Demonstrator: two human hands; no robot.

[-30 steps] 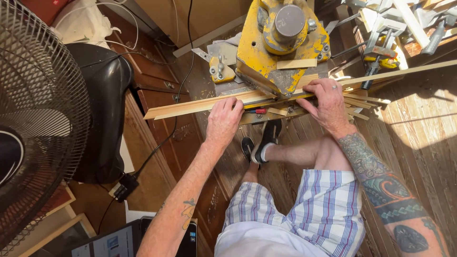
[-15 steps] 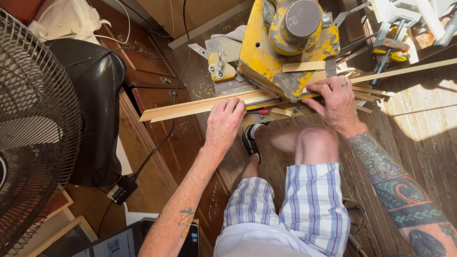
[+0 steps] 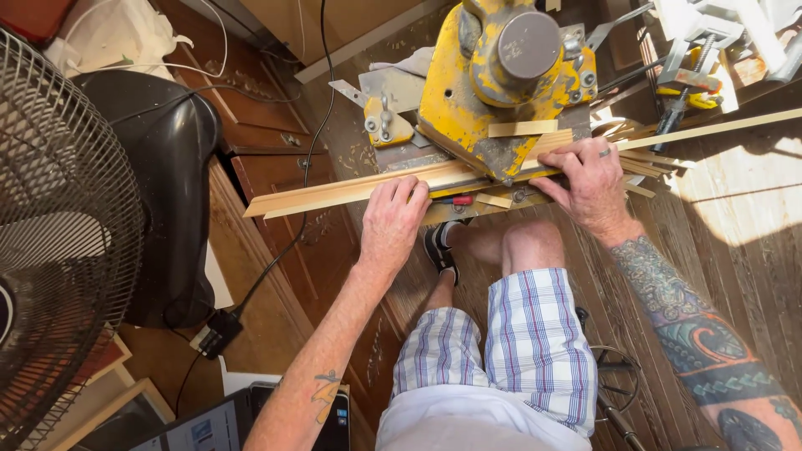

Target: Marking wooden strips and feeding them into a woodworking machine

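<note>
A long pale wooden strip lies across the base of a yellow mitre saw, running from the left to the far right. My left hand presses flat on the strip just left of the saw blade area. My right hand, with a ring on one finger, presses down on the strip and on several loose thin wood pieces to the right of the saw. My bent knee and a dark shoe show below the saw.
A large black fan fills the left side. A black rounded bag sits beside dark wooden drawers. A power cord runs to an adapter. Clamps lie at the top right. A laptop sits at the bottom.
The view has moved closer to the saw. Both hands stay pressed on the strip; my right hand has shifted a little along it, and my knee has risen nearer to the saw.
</note>
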